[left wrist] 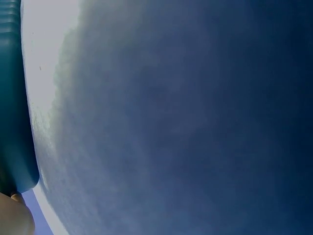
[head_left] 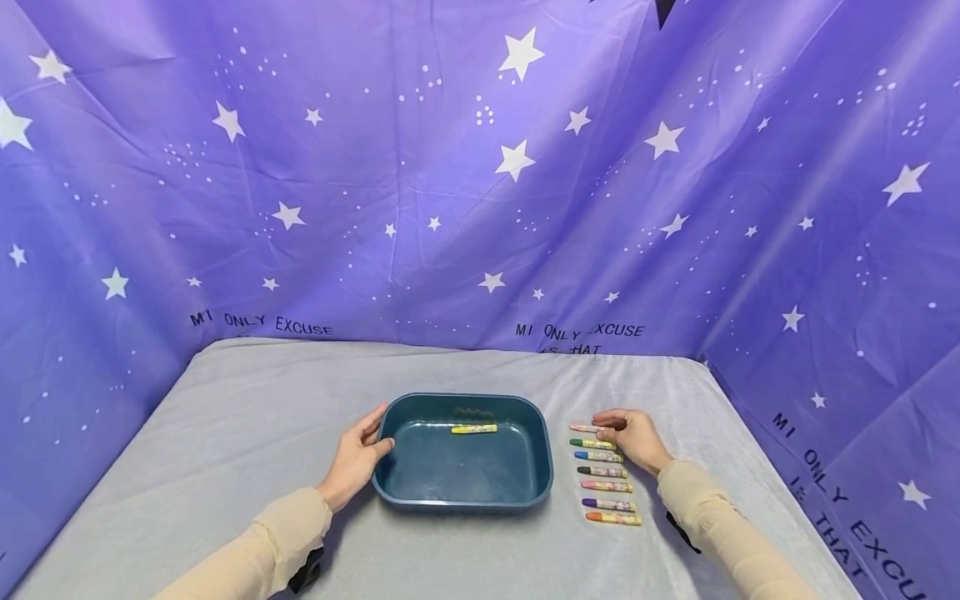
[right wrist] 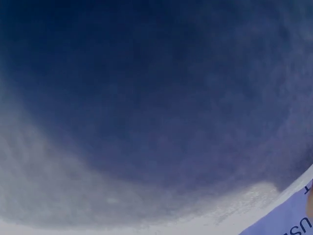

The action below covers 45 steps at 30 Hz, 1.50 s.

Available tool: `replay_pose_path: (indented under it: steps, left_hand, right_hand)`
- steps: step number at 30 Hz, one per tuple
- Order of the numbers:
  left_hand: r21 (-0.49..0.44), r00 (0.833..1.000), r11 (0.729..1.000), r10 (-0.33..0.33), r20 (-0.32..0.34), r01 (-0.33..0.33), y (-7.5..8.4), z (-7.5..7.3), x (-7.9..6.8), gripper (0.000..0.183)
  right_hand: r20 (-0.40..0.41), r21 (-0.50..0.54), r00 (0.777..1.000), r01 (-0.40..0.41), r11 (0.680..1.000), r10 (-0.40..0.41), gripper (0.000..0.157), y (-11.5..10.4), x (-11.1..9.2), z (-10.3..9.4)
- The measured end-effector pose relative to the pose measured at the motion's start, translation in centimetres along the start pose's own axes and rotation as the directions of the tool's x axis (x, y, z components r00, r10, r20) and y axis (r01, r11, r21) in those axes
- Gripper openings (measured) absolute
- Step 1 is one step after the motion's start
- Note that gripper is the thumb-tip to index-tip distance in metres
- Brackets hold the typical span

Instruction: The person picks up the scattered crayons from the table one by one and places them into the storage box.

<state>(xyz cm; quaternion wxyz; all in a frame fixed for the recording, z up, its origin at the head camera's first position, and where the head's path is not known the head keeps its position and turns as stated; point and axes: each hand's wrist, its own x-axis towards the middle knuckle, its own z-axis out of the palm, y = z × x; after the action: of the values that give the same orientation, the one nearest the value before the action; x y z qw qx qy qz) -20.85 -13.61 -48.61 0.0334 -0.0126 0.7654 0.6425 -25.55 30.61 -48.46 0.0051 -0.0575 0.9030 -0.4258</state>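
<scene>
My left hand [head_left: 356, 460] grips the left rim of a dark teal plastic basin [head_left: 461, 505], thumb over the edge and fingers along the outside. One yellow crayon [head_left: 474, 429] lies inside, toward the back wall. To the right of the basin, my right hand [head_left: 633, 437] pinches a pale pink crayon [head_left: 582, 427] at the far end of a column of crayons; its right end is hidden by the fingers. In the left wrist view, the basin's outer wall [left wrist: 13, 107] fills the left edge, with part of a finger below it.
Nearer me in that column lie a green crayon [head_left: 592, 444], a blue crayon [head_left: 597, 457], then black, pink, purple and orange ones, all roughly parallel. Grey cloth [head_left: 247, 433] covers the table. A purple star-printed curtain [head_left: 420, 183] hangs behind and at both sides.
</scene>
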Motion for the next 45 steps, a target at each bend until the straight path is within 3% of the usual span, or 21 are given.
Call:
replay_pose_path:
  steps: [11, 17, 26, 36, 45]
  left_hand:
    - [-0.022, 1.000, 1.000, 0.016, 0.005, -0.015, 0.5, 0.0, -0.1, 0.062]
    - [-0.016, 1.000, 1.000, 0.016, 0.004, -0.015, 0.5, 0.0, -0.2, 0.061]
    - [-0.010, 1.000, 1.000, 0.013, 0.006, -0.013, 0.5, 0.0, -0.2, 0.061]
    - [-0.019, 1.000, 1.000, 0.012, 0.014, -0.012, 0.7, -0.1, -0.2, 0.062]
    - [-0.020, 1.000, 1.000, 0.008, -0.001, -0.008, 0.3, -0.1, -0.1, 0.062]
  right_hand:
    - [-0.001, -0.083, 1.000, 0.006, 0.997, -0.006, 0.022, -0.9, 0.6, -0.5]
    - [-0.060, -0.068, 0.998, -0.007, 0.998, 0.003, 0.024, -1.6, 1.1, -0.5]
    - [-0.091, -0.027, 0.995, 0.039, 0.999, -0.042, 0.028, -5.9, 1.1, -0.6]
    - [-0.076, 0.104, 0.992, 0.104, 0.989, -0.097, 0.031, -10.9, 1.3, 1.8]
    - [-0.045, 0.141, 0.988, 0.153, 0.978, -0.148, 0.026, -13.6, 1.6, 5.4]
